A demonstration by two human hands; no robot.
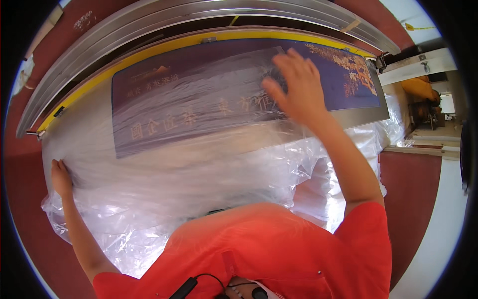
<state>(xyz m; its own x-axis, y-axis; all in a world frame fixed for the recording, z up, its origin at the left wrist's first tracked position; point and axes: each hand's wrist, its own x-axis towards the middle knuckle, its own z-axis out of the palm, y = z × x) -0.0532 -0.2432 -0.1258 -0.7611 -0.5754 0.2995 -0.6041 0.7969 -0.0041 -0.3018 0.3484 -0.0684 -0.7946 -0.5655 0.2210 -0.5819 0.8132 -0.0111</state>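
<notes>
A large printed panel [343,89], dark purple-blue with gold characters and a gold tree motif, lies in front of me on a grey metal sheet. Clear plastic film [199,119] covers its left and middle parts in fine wrinkles and bunches loosely along the near side. Above the panel, right of the middle, my right hand [301,92] is open with fingers spread, beside the film's right-hand edge. At the far left, my left hand [60,178] has its fingers curled on the film near the sheet's left edge; its fingertips are partly hidden.
A yellow strip [174,44] with small metal clips runs along the panel's far side. Beyond it curve long silver metal rails [239,9]. Dark red floor [411,184] shows at the right and left. A white frame piece [418,66] stands at the right, near yellow machinery.
</notes>
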